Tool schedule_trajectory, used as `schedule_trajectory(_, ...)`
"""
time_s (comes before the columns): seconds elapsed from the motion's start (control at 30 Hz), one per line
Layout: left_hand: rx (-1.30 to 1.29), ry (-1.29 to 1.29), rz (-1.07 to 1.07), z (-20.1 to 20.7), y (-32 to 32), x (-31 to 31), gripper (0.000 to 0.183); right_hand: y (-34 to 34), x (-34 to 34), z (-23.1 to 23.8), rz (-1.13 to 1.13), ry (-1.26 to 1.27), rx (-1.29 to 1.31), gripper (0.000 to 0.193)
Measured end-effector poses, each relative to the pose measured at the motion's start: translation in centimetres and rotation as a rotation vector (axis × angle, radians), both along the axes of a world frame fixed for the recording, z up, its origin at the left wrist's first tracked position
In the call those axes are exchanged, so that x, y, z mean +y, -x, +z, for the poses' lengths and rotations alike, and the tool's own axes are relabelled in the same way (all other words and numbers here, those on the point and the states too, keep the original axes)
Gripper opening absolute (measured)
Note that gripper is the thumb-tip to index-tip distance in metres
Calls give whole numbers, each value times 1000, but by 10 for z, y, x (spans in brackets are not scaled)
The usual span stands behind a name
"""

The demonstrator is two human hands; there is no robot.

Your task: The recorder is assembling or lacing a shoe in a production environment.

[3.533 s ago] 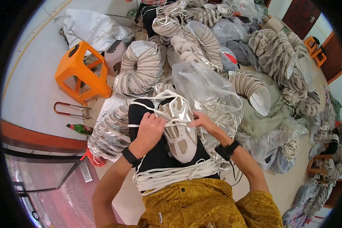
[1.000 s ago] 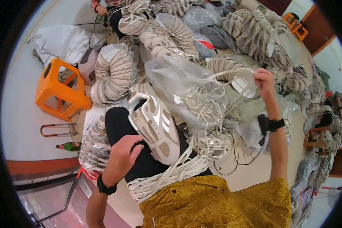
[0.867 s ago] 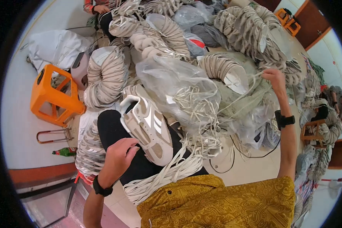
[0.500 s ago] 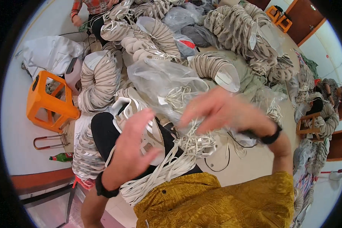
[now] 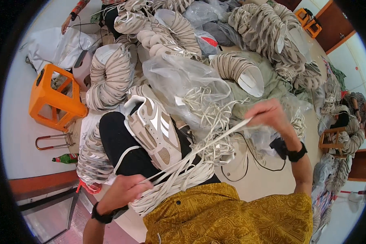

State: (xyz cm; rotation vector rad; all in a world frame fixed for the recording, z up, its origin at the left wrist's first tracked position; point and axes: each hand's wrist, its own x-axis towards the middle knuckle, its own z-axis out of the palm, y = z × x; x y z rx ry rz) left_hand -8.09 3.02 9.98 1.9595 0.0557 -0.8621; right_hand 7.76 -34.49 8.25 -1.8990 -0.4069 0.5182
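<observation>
Pale floor (image 5: 264,177): bag (image 5: 171,73) with laces (image 5: 203,101) inside, shoe (image 5: 154,130) nearer, both beyond left hand (image 5: 124,189) and right hand (image 5: 268,117), pinching taut lace (image 5: 219,140).

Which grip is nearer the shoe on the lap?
Left. The left grip is just below the shoe in the picture; the right grip is farther off, out to its right.

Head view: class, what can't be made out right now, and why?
All in the head view:
Right hand: finger detail smeared by motion blur.
Lace: its hold in the left hand covered by fingers.
Shoe: underside hidden by its own top.
Co-worker's plaid sleeve: upper part cut off by top edge.
</observation>
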Motion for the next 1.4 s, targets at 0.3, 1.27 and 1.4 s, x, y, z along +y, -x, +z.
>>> schedule_trajectory(0.3, 87, -22, 298, 2, 0, 23, 16, -52, -147, -25, -521, 261, -41, 13)
schedule_trajectory(1.27, 453, 1049, 923, -81, -29, -45, 33, 43, 191, -76, 548, -274, -1157, 21)
schedule_trajectory(1.4, 526, 1092, 772, -76, -15, -36, 35, 35, 189, -83, 381, -46, -1146, 10)
